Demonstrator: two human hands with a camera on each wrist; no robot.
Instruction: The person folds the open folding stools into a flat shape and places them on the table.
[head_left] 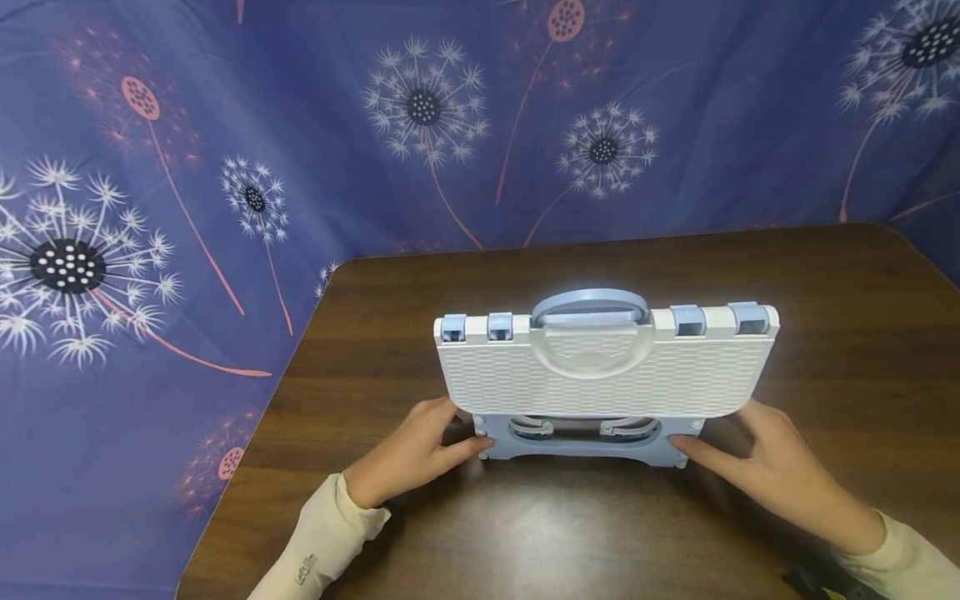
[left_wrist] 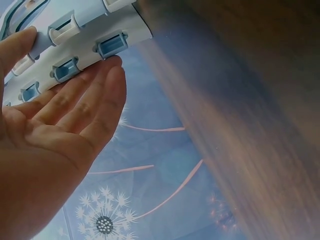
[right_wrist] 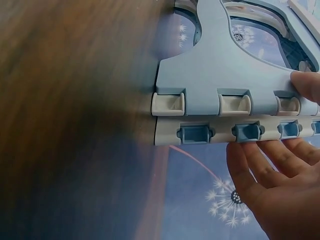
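Observation:
A folding stool (head_left: 600, 392) in white and light blue plastic stands on its lower edge on the table, with its leg panels folded close together. Its woven-textured white top faces me, and a blue carry handle (head_left: 590, 298) arches along the upper edge. On the stool's left side, my left hand (head_left: 416, 454) grips the lower panels, thumb in front and fingers behind. My right hand (head_left: 780, 471) does the same on the right side. Both wrist views show the thumbs on the blue leg panel (right_wrist: 200, 75) and the fingertips against the white panel (right_wrist: 220, 132).
The brown wooden table (head_left: 360, 342) stretches around the stool on all sides. A blue cloth with dandelion prints (head_left: 315, 100) hangs behind and to the left. A small dark object (head_left: 806, 581) lies by the right sleeve, partly cut off by the frame.

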